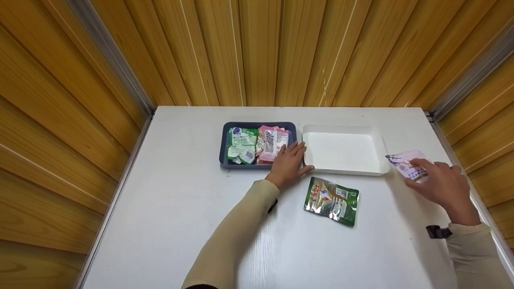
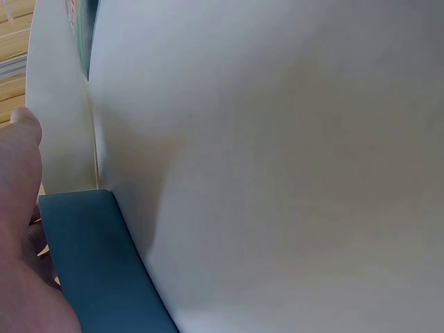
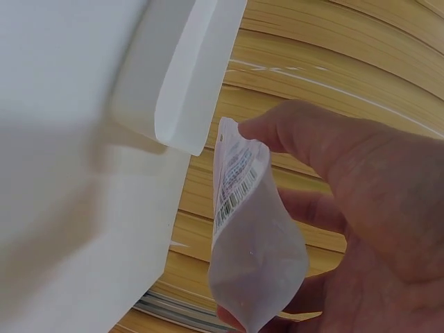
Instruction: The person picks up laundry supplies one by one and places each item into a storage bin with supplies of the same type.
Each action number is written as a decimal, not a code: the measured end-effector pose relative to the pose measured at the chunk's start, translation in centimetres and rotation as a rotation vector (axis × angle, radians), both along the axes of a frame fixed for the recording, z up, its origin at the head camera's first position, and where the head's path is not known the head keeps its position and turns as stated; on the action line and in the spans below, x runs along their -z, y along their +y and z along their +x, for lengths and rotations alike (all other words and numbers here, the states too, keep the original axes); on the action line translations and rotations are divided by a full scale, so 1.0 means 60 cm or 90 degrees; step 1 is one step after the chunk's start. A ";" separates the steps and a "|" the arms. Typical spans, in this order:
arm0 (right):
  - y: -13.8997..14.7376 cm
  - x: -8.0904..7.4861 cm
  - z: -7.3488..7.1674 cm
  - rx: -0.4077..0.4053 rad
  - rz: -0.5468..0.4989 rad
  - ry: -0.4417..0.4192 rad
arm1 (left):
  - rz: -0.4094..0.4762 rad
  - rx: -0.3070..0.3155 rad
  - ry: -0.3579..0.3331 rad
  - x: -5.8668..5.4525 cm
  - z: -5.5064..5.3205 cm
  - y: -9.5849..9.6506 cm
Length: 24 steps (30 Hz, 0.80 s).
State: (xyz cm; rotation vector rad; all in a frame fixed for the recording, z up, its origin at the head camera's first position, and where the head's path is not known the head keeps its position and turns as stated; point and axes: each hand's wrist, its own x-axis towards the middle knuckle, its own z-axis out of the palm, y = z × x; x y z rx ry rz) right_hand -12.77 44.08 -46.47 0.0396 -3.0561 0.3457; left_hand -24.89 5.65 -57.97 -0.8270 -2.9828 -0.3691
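My right hand [image 1: 443, 184] grips a pale purple pouch [image 1: 410, 163] off the right side of the white tray [image 1: 379, 152]. The right wrist view shows the pouch [image 3: 253, 257] between thumb and fingers, its barcode side partly visible. My left hand [image 1: 287, 164] rests with fingers spread on the near right corner of the dark blue tray [image 1: 225, 165], its thumb reaching to the white tray's edge. In the blue tray lie green pouches [image 1: 243, 144] and pink pouches [image 1: 273, 140]. A green pouch [image 1: 332, 201] lies flat on the table in front of the white tray.
Both trays stand side by side on a white table [image 1: 180, 192]. Wood-panelled walls [image 1: 257, 52] rise behind it and on both sides, with metal strips [image 1: 116, 52] at the corners.
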 end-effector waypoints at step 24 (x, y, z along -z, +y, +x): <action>-0.021 -0.004 -0.037 -0.030 0.021 0.025 | 0.002 0.001 -0.007 0.001 -0.001 0.001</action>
